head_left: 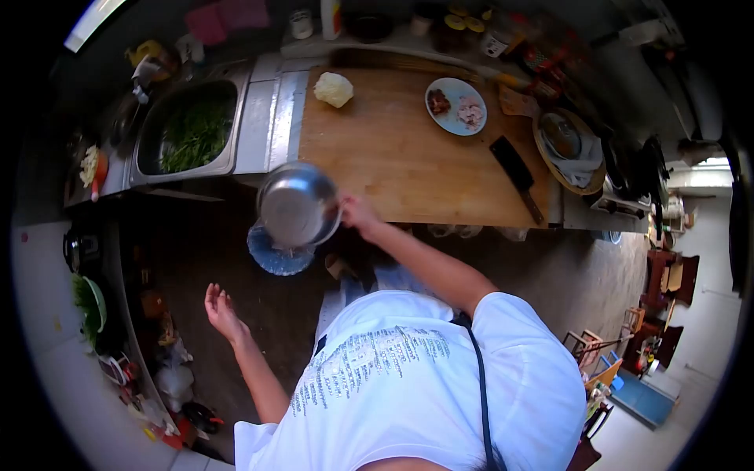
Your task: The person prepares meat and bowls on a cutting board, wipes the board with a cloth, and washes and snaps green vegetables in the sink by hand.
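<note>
My right hand (357,213) grips the rim of a stainless-steel bowl (297,206), held off the front left corner of the wooden cutting board (393,169). The bowl is slightly blurred, and I cannot make out anything in it. Below it, a round bluish container (279,257) shows in part, its far side hidden by the bowl. My left hand (223,312) hangs in the air to the lower left, fingers apart and holding nothing. On the board are a pale cabbage piece (334,89), a plate (455,125) with two heaps of chopped meat, and a cleaver (515,174).
A sink (236,129) holding leafy greens (192,129) is at the left. Right of the board sits a wicker basket (585,188) with a bowl and cloth. Jars and bottles line the back ledge (302,49). A low shelf with bags (174,381) stands at lower left.
</note>
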{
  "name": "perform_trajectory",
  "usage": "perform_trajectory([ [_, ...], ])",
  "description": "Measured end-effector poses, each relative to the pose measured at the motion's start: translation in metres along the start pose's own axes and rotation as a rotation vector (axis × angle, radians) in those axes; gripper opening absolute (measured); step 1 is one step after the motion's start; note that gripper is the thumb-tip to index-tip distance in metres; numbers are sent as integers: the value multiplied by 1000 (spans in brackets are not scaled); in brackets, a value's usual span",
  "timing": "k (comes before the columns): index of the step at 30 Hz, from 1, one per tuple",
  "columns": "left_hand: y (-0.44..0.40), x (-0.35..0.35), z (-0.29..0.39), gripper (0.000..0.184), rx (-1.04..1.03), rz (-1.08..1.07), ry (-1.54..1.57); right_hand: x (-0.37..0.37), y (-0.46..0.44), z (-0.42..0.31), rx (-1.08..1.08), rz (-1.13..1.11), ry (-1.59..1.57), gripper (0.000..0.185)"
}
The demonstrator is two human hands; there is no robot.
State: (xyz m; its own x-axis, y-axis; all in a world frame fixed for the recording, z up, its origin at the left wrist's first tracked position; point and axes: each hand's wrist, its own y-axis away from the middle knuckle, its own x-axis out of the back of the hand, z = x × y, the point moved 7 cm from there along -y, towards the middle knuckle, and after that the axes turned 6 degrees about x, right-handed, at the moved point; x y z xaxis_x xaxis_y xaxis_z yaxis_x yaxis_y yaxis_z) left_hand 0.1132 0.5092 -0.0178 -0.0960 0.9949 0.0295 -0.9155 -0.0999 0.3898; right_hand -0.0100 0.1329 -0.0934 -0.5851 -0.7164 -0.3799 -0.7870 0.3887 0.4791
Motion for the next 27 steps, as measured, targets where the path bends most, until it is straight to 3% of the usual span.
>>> perform_trajectory([
  [2,1,-22,15,31,-23,-27,-2,58,-5,-51,294,195,-45,13],
  [3,2,-35,19,32,-48,-38,6,100,-16,-63,323,360,-163,14],
  [4,5,-44,18,32,-51,-40,1,143,-18,-85,487,464,20,18],
  [5,12,-59,19,32,-59,-42,5,181,-15,-105,390,502,-24,18],
  [7,36,-102,20,34,-58,-56,-89,267,-14,-121,447,871,-115,16],
  [9,46,-163,11,35,-46,-231,-164,284,7,-158,269,764,-114,17],
  [12,78,-288,10,36,-54,-426,-179,312,13,-177,238,760,-222,18],
  [15,76,-410,-30,47,-109,-589,-180,326,2,-179,132,730,-135,22],
  [17,76,-475,-57,63,90,-604,-119,328,-4,-175,108,726,-79,26],
  [20,80,-539,-77,76,208,-570,42,322,-13,-190,449,551,140,36],
  [23,87,-583,-105,82,301,-751,234,320,-6,-203,366,532,148,37],
  [27,104,-611,-119,79,357,-755,289,351,-4,-219,422,607,355,36],
])
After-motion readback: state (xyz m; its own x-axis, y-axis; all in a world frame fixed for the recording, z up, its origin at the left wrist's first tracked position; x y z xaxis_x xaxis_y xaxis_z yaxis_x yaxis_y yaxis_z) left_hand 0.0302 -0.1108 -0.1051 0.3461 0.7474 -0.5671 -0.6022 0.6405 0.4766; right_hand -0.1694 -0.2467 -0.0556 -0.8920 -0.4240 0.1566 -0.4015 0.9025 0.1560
